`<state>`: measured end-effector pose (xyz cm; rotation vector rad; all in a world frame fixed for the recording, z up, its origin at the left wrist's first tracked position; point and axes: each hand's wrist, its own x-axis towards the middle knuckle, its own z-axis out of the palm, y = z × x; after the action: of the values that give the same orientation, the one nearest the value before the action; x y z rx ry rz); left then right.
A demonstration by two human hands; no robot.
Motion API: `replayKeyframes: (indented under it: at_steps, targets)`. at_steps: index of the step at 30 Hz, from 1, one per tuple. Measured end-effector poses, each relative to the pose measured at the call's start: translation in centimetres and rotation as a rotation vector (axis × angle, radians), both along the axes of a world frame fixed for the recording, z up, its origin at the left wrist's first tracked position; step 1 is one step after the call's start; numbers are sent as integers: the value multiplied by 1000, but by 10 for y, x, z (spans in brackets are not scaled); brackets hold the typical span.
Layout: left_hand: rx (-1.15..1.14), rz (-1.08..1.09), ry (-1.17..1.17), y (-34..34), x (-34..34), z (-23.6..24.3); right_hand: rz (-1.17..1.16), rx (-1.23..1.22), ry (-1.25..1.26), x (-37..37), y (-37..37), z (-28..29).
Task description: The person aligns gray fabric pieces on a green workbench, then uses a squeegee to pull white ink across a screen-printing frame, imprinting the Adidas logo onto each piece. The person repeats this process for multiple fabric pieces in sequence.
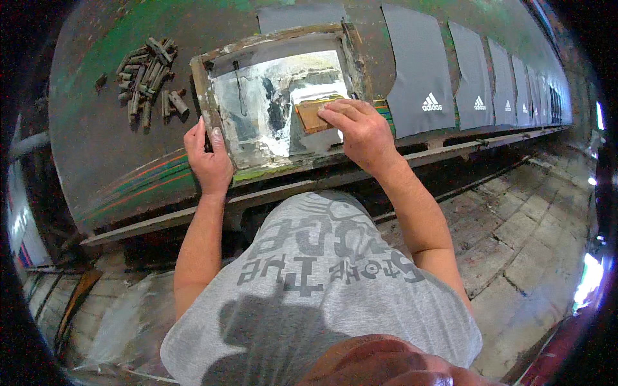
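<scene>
A screen printing frame (201, 80) with wooden, ink-crusted sides lies on the long dark table in front of me. My left hand (210, 159) is closed on its near left side, thumb on the inner side and fingers outside. Inside the frame, my right hand (365, 132) grips a squeegee (311, 118) with a wooden handle, toward the right part of the mesh. White ink (280, 136) is smeared over the mesh, thickest left of the squeegee and beyond it. The squeegee's blade edge is hidden under its handle.
Grey fabric pieces (418, 64) with white prints lie in a row along the table to the right. Another grey piece (301, 15) shows behind the frame. Several short stick-like rolls (149, 77) are heaped at the left. A rail (444, 151) runs along the near table edge.
</scene>
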<state>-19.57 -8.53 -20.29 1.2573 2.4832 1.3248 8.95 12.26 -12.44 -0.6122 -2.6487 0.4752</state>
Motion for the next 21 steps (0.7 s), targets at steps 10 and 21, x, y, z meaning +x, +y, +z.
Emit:
replayKeyframes:
  at_steps: [10, 21]
  targets:
    - [-21, 32, -49, 0, 0, 0, 75, -93, -49, -5, 29, 23]
    - [-104, 19, -62, -1, 7, 16, 99, -44, -29, 37, -34, 12]
